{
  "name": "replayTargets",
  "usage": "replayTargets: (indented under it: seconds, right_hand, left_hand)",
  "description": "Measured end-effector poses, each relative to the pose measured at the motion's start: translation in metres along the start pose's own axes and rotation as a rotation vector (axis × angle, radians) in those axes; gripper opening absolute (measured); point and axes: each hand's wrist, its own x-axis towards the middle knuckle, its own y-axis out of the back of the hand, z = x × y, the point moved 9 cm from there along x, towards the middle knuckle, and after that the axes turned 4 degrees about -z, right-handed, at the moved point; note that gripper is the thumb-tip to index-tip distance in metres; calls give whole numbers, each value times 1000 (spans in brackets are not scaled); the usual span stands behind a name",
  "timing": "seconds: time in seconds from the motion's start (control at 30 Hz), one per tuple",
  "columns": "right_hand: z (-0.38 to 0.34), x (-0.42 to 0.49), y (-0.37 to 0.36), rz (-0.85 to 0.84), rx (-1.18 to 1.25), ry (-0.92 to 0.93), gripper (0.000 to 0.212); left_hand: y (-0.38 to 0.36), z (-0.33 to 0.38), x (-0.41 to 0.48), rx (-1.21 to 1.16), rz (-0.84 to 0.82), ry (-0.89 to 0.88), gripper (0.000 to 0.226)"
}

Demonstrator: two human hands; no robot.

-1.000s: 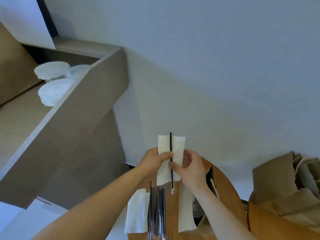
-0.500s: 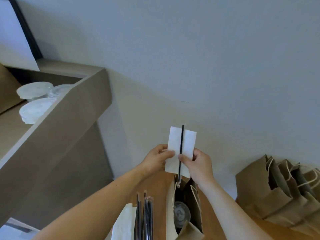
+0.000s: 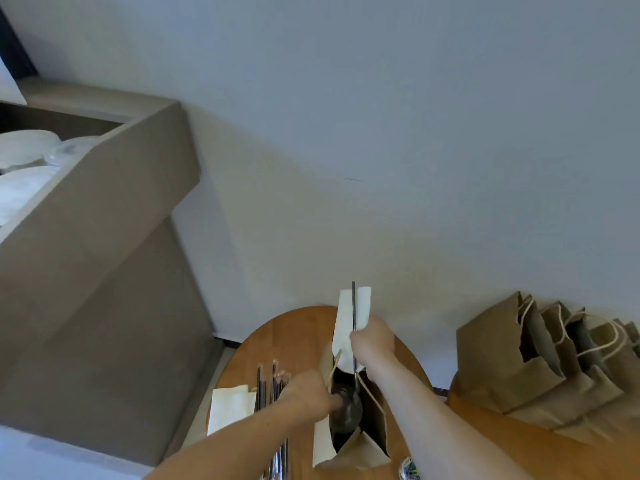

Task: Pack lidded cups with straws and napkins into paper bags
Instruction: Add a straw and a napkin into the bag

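Soft, dim, bluish light spreads evenly over the wall (image 3: 415,116). The left hand (image 3: 306,393) is motion-blurred, and wide-angle distortion bends the cabinet (image 3: 104,237) at the left edge.

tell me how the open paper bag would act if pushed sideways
The paper bag stands tall and narrow, so a push might tip it, though the lidded cup inside probably weights its base. Its thin creased walls would likely buckle rather than resist; the left hand holds its rim.
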Motion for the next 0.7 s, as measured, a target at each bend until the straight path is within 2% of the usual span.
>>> replayTargets:
  seconds: [0.1, 0.23, 0.37, 0.5, 0.57, 0.7]
  right_hand:
    - [22, -3, -1, -24, -213, -1, 17]
    - [44, -12, -10, -25, -444, 55, 21]
    - [74, -18, -43, -128, -436, 52, 7]
    - [96, -14, -65, -173, -435, -16, 19]
    - [101, -8, -71, -180, -463, -47, 16]
    - [110, 7, -84, -193, -540, -85, 14]
  left_hand:
    - [0, -3, 0, -16, 71, 61, 21]
    - [0, -7, -2, -108, 45, 91, 20]
    - [-2, -13, -5, -199, 27, 71, 16]
    - [-2, -18, -7, -202, 56, 41, 22]
    - [-3, -21, -8, -173, 68, 58, 28]
    - [-6, -33, -8, -166, 82, 95, 25]
